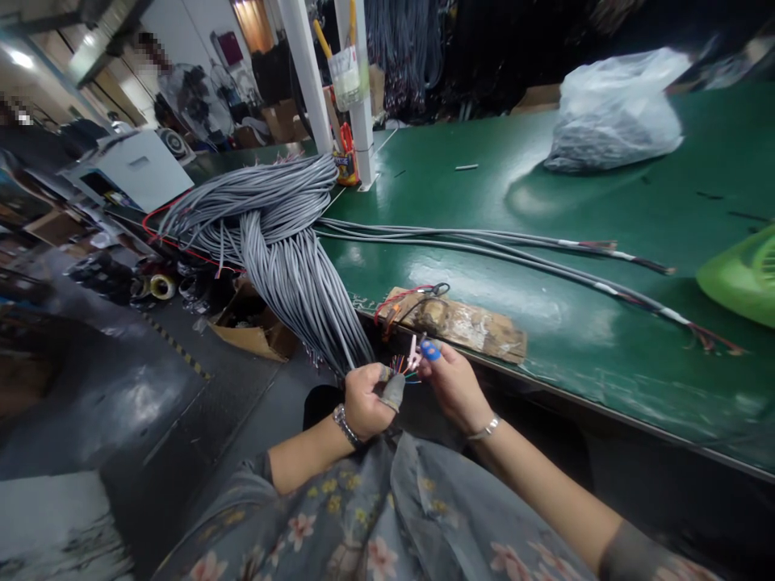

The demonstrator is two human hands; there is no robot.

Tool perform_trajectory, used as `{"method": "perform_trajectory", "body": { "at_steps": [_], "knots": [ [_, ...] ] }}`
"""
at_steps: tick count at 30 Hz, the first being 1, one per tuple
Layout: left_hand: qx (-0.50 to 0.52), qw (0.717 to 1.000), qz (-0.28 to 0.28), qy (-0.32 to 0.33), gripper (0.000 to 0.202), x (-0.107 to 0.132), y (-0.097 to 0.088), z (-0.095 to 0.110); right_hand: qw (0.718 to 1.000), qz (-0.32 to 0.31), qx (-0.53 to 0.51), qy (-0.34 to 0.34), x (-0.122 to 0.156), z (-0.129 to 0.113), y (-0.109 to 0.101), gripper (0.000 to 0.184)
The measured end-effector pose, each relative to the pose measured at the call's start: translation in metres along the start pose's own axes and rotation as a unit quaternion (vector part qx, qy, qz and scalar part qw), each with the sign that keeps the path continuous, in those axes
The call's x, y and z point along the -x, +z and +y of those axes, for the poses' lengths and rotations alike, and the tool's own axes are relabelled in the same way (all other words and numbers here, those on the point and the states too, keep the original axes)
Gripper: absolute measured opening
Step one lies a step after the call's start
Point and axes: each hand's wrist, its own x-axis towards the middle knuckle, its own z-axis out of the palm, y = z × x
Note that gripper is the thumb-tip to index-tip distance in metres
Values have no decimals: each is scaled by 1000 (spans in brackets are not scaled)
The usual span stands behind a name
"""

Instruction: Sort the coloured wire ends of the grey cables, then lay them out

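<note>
My left hand is closed around the end of a grey cable, at the near edge of the bench. Thin coloured wires fan out of that end, towards my right hand. Grey covers wrap some of its fingertips. Close by, my right hand is pinched beside the wires, with a blue cover on one fingertip. A small pale pink piece shows at its fingertips; what it is, I cannot make out. The thick bundle of grey cables hangs over the bench edge down to my left hand.
A worn wooden board with red and black leads lies along the edge of the green bench. Several loose cables stretch right. A plastic bag, a green plastic object and a white post stand around. An open carton sits below.
</note>
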Motion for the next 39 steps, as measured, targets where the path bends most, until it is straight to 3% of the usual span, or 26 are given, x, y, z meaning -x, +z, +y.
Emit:
{"method": "perform_trajectory", "body": {
  "at_steps": [3,7,10,14,21,29,35,39],
  "knots": [
    [-17,1000,-2,14,28,-1,2,-1,999,17,24,-37,-3,5,0,43],
    [-36,998,-3,43,25,-1,4,-1,994,-52,-64,75,-6,9,3,46],
    [-59,995,5,77,23,-2,4,-2,984,-40,-119,126,-6,8,7,40],
    [-98,986,17,134,20,-1,4,-6,978,1,-166,125,-7,7,11,32],
    [-135,974,26,180,19,-1,6,-11,976,4,-180,123,-5,8,14,29],
    [-147,971,27,184,21,4,2,-8,972,-72,-164,150,-3,6,3,47],
    [-159,962,55,214,20,1,-6,0,975,-59,-147,153,-3,4,3,31],
    [-167,967,56,186,23,-1,-6,0,974,-65,-154,151,-3,6,2,34]
  ]
}}
